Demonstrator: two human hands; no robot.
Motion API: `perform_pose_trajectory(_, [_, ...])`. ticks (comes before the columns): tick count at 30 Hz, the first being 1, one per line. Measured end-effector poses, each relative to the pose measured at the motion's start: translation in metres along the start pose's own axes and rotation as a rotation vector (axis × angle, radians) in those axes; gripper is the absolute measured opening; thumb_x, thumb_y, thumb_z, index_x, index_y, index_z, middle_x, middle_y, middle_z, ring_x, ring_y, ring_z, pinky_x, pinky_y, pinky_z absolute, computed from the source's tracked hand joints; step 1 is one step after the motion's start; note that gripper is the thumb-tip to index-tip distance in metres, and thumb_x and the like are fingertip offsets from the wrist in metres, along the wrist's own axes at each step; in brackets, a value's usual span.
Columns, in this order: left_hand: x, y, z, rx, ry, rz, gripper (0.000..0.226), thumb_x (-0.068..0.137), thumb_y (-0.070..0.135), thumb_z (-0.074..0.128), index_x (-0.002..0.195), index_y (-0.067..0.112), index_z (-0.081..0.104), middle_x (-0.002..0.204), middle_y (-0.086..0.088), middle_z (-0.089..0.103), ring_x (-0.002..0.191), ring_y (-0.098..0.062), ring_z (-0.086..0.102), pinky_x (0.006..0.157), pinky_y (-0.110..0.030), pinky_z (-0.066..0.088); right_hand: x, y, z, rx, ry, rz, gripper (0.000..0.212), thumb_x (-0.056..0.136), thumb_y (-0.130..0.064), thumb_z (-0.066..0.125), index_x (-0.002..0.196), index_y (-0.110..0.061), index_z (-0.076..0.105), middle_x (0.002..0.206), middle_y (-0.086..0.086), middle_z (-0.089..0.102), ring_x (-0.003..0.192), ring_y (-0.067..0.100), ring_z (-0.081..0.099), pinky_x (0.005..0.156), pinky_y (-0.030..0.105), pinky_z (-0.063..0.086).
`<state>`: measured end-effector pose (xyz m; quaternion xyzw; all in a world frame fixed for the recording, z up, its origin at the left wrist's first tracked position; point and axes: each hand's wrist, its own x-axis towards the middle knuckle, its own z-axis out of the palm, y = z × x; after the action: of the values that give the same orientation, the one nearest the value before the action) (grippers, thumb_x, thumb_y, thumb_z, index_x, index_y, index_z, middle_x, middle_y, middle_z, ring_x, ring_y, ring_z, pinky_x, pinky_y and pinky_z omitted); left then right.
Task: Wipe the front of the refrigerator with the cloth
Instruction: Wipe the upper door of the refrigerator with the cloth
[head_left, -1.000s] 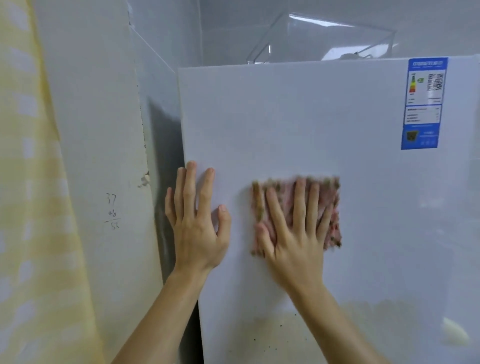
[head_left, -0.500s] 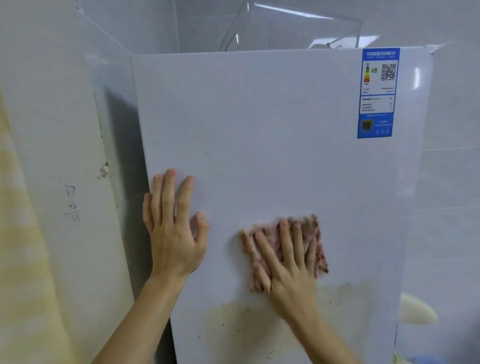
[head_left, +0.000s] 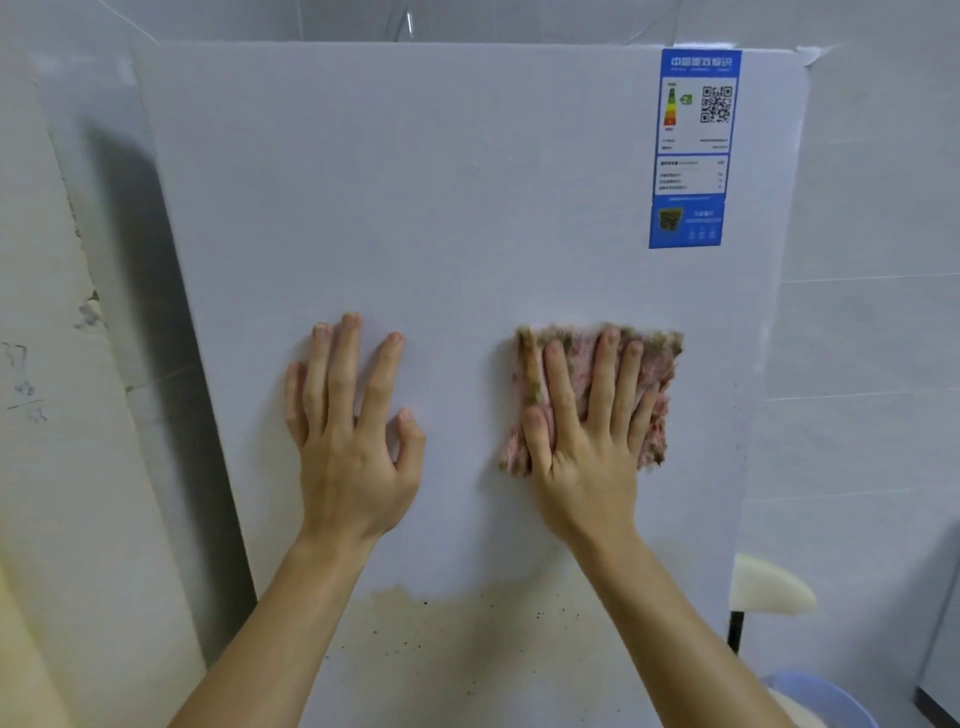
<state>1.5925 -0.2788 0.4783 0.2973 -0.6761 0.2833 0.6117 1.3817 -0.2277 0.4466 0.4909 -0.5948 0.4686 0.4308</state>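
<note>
The white refrigerator front (head_left: 457, 208) fills the middle of the view. A pink fuzzy cloth (head_left: 657, 374) with greenish soiled edges lies flat against the door, right of centre. My right hand (head_left: 584, 441) presses it to the door with straight, spread fingers. My left hand (head_left: 353, 441) rests flat on the bare door to the left of the cloth, fingers straight. A brownish, speckled dirty patch (head_left: 467, 639) covers the lower part of the door below both hands.
A blue energy label (head_left: 693, 148) sticks to the door's upper right corner. A white wall with pencilled numbers (head_left: 23, 384) stands at the left, tiled wall at the right. A cream stool seat (head_left: 769, 590) and a blue basin (head_left: 826, 699) sit at lower right.
The view has shifted left, so the door now sits more central. My right hand has slid the cloth to the right across the door and farther from my left hand.
</note>
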Motion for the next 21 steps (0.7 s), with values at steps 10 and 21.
perform_pose_trajectory(10, [0.003, 0.045, 0.018, -0.002, -0.034, 0.068, 0.067, 0.092, 0.025, 0.064, 0.157, 0.014, 0.049, 0.17, -0.017, 0.032, 0.16, -0.037, 0.022, 0.129, -0.059, 0.015, -0.086, 0.04, 0.002, -0.014, -0.121, -0.105, 0.057, 0.112, -0.049, 0.028, 0.166, -0.036, 0.017, 0.175, 0.013, 0.006, 0.161, 0.038, 0.008, 0.13, 0.055, 0.002])
perform_pose_trajectory(21, [0.012, 0.074, 0.034, 0.016, -0.043, 0.066, 0.069, 0.09, 0.027, 0.062, 0.158, 0.017, 0.048, 0.172, -0.013, 0.03, 0.161, -0.034, 0.02, 0.13, -0.056, 0.01, 0.09, 0.094, -0.03, 0.048, 0.105, 0.053, 0.054, 0.112, -0.045, 0.029, 0.164, -0.033, 0.027, 0.173, 0.013, 0.015, 0.161, 0.033, 0.008, 0.13, 0.056, 0.007])
